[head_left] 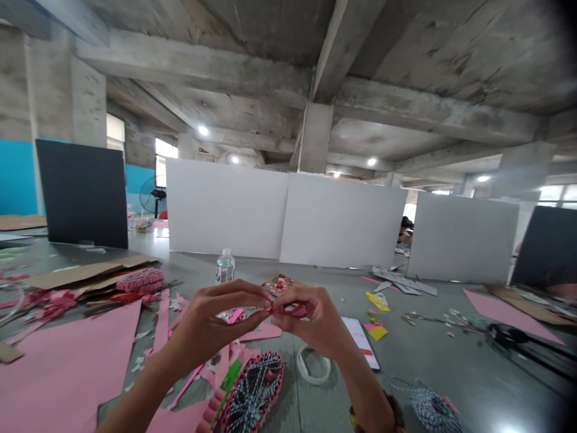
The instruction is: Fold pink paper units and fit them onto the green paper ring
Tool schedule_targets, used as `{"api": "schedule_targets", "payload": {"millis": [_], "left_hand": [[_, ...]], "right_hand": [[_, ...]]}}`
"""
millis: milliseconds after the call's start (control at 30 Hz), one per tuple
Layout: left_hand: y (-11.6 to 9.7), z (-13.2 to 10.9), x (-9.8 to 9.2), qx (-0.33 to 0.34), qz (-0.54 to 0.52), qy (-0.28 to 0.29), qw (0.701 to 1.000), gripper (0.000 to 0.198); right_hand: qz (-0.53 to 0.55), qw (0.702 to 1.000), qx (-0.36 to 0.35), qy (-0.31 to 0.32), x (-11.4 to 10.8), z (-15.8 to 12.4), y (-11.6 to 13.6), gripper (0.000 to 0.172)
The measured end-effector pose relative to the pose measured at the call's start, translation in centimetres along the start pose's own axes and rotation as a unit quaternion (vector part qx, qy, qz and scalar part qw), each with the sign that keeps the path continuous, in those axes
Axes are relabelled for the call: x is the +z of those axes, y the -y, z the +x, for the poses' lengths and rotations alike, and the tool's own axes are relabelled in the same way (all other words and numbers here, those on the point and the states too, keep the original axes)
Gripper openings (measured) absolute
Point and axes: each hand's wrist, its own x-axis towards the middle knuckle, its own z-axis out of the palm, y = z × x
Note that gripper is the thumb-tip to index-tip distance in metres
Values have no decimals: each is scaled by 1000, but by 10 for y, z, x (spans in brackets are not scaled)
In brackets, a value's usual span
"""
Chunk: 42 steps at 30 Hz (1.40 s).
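Both hands are raised in front of me above the grey table (451, 355). My left hand (214, 322) pinches one end of a small folded pink paper piece (288, 310) with thumb and fingertips. My right hand (311, 322) is closed on the other end of that same piece. Below the hands lies an oval craft with pink folded-paper edging and black-and-white string (255, 394). A ring of white tape (313, 365) lies just under my right hand.
Pink paper sheets (58, 373) and strips cover the left. A water bottle (225, 266), a phone (360, 341), yellow and green scraps (376, 300), a ball of twine (428, 408), cardboard (76, 273) and white partition boards (288, 213) stand beyond. Another person sits behind the boards (406, 230).
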Motion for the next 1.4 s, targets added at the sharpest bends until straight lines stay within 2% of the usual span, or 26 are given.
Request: {"api": "schedule_targets", "payload": {"millis": [133,233,400,533,633,833,1033,1200,1400], "left_hand": [[-2,1,0,7,34,22,999,11],[-4,3,1,14,61,37,997,12],[-2,4,4,46,89,50,994,13],[0,2,6,53,79,41,995,15],[1,2,6,79,70,17,994,19],[-3,3,4,116,69,-15,991,19],[-1,0,6,111,49,-22,992,24],[1,-3,4,128,118,-37,984,24],[2,-6,1,176,188,-6,966,31]], "right_hand": [[56,998,25,-6,-5,2,-7,8],[48,998,24,-12,-6,3,-11,9],[30,997,64,-20,-8,3,-9,9],[17,998,39,-35,-8,3,-4,5],[45,998,23,-35,-4,5,-6,8],[121,992,36,-24,-1,7,-12,12],[160,986,45,-6,0,4,-7,17],[113,992,45,-37,4,2,-2,24],[7,997,7,-81,11,0,4,10]]}}
